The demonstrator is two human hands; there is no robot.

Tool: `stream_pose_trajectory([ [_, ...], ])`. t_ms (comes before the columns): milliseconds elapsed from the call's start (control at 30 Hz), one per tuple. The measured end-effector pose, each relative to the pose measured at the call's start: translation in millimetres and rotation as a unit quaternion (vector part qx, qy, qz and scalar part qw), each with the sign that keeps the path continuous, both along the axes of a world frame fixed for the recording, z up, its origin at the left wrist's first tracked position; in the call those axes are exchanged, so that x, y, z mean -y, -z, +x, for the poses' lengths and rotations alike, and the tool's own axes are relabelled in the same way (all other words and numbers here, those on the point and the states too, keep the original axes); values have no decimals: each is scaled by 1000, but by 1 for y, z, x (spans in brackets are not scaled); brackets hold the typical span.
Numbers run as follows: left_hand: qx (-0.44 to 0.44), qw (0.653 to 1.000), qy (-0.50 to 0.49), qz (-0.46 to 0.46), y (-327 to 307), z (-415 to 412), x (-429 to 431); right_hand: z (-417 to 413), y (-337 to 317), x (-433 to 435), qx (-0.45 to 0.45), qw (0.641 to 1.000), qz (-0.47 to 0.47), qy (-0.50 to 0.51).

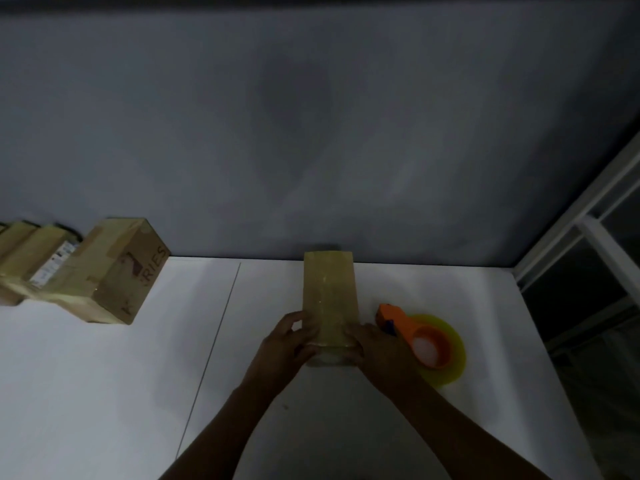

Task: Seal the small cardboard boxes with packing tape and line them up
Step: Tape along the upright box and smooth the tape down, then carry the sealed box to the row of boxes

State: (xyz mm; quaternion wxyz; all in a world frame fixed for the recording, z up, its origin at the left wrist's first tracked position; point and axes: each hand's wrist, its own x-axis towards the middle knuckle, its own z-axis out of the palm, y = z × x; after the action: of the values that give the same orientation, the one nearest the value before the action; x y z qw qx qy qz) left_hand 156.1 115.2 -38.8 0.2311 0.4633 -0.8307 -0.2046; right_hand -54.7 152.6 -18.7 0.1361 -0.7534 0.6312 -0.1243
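Head camera, looking down in dim light: a person's two bare forearms reach across a white table (104, 375) to a small cardboard box (329, 292) lying lengthwise at the middle of the surface, its far end close to the wall. The box's top face has the sheen of packing tape. The left hand (285, 346) grips the near left edge of the box, fingers curled against its side. The right hand (375, 348) clasps the near right corner, fingers laid over the top edge.

Just beside the right hand an orange tape dispenser (398, 320) rests on the table, carrying a yellowish roll of tape (450, 362) that lies flat.

At the far left, well apart from the hands, a row of boxes (45, 268) stands against the wall. The nearest and largest box (117, 271) shows tape on top and the printed letters "RIES" on its side; the ones beyond run out of the picture at the left edge.

A thin dark seam (214, 341) crosses the tabletop from the far edge toward the person, between the row and the box in hand. The plain grey-blue wall (311, 133) fills the upper half of the picture. On the right, past the table's edge, a white window frame (588, 230) holds dark panes.
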Motion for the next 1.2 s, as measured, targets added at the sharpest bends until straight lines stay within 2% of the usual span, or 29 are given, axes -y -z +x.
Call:
stream_pose_trajectory([
  [67,8,999,34,-14,0,3,3,-2,2,1,5,998,54,-25],
  [133,20,998,61,-18,0,8,8,-3,-12,5,57,997,45,-10],
  [233,36,995,90,-40,5,13,10,-11,-25,0,57,992,107,-24],
  [333,28,996,75,-29,9,16,4,-21,-14,0,129,982,127,44],
  [400,-15,1000,6,26,8,14,-2,-21,-5,0,191,973,103,77],
  [433,-53,995,-43,69,6,10,-6,-21,-5,0,251,955,111,111],
  [500,-127,972,-114,163,-2,-4,-10,-19,-3,2,322,924,130,160],
  [600,-171,942,-152,247,-11,-27,-13,-12,-7,5,347,909,170,160],
  [767,-183,945,-189,194,-13,-31,-26,5,-17,-3,413,884,172,135],
  [933,-232,932,-225,166,-40,-9,-46,31,-29,-5,458,868,155,113],
  [1200,-298,896,-308,120,-71,93,-97,151,-53,-36,448,885,94,89],
])
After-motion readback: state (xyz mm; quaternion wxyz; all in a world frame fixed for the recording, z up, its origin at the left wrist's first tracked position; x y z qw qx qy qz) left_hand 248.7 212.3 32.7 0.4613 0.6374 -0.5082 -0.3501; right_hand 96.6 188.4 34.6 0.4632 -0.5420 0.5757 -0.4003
